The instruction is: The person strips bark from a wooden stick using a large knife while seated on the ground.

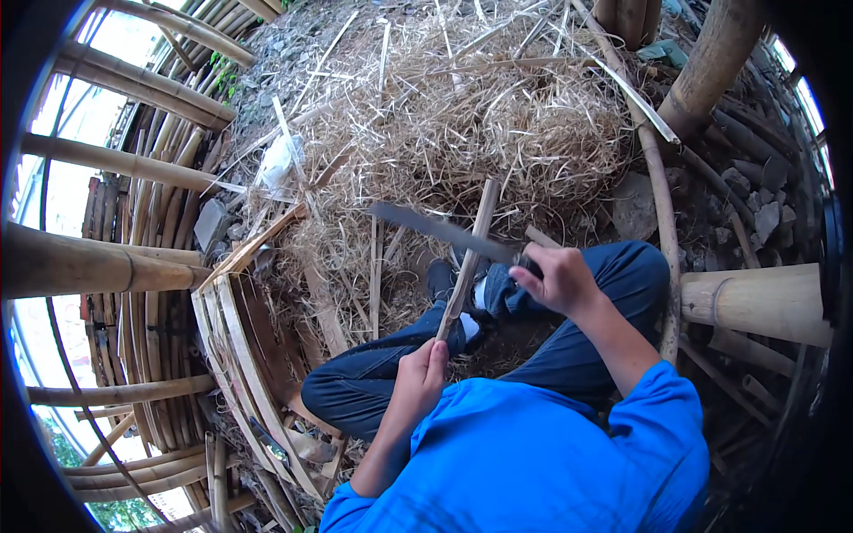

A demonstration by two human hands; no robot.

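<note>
Closed round the lower end of a bamboo strip [473, 244], my left hand [420, 377] rests above my lap. The strip slants up and away from me, over my crossed legs. My right hand [560, 277] grips a machete [435, 226] by its dark handle. Its long grey blade points to the left and crosses the strip in this view; I cannot tell whether the two touch. A short piece of bamboo [542, 237] shows just beyond my right hand.
A heap of pale shavings [498, 133] covers the ground ahead. Split bamboo slats [253, 355] lean in a stack at the left, near bamboo poles [133, 164]. A long pole [659, 195] and a thick bamboo post [755, 302] stand to the right, with stones [769, 222] beyond.
</note>
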